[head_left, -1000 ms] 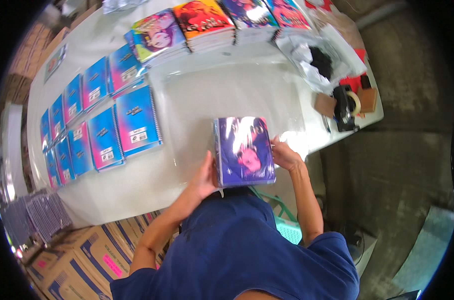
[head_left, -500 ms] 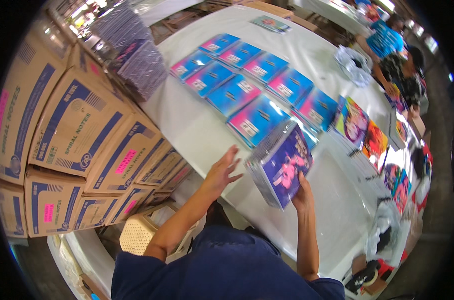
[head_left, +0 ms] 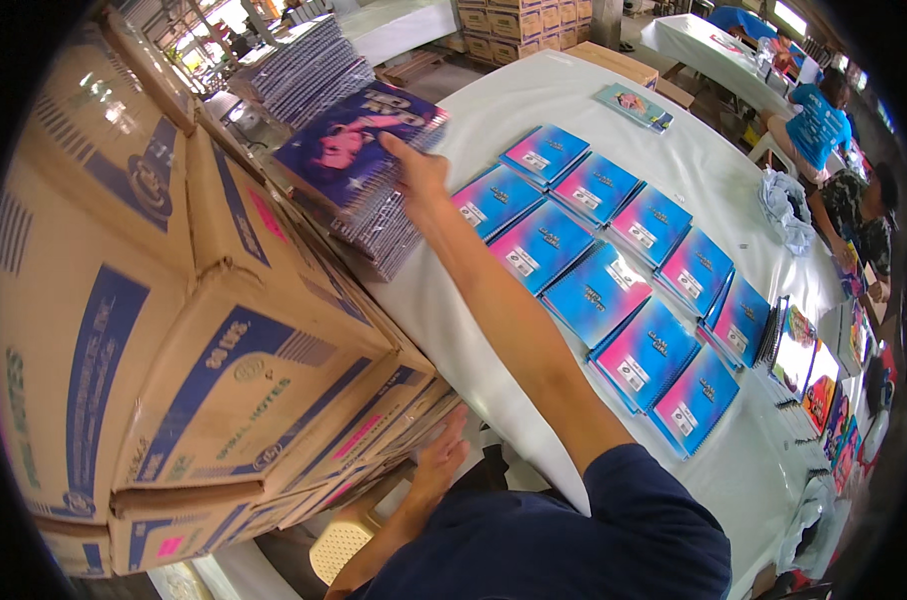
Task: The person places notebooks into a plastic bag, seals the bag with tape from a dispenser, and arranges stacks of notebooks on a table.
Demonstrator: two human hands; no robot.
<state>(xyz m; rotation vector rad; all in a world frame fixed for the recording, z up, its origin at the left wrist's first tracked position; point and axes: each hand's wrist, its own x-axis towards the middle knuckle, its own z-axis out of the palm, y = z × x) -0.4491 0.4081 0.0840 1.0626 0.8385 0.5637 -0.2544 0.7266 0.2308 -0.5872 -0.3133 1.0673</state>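
Note:
At the table's far left, my right hand (head_left: 424, 178) reaches across my body and grips the right edge of a purple spiral notebook bundle (head_left: 314, 165) with a pink figure on its cover. The bundle lies on or just over a stack of spiral-bound notebooks (head_left: 386, 245); the fingers underneath are hidden. Low beside the cartons, my left hand (head_left: 442, 458) is empty, fingers loosely extended. Two rows of blue and pink spiral notebooks (head_left: 594, 293) lie in small piles on the white-covered table (head_left: 534, 375).
Brown cartons (head_left: 244, 400) are stacked high along my left, above a cream plastic stool (head_left: 342, 545). More notebook stacks (head_left: 304, 70) stand behind. Colourful notebooks (head_left: 819, 375) and crumpled clear plastic (head_left: 786, 210) lie at the right, where other people (head_left: 824, 125) sit.
My right hand has carried the purple notebook bundle from the table's front to the left stack. My left hand has dropped beside the cartons. The view has turned left.

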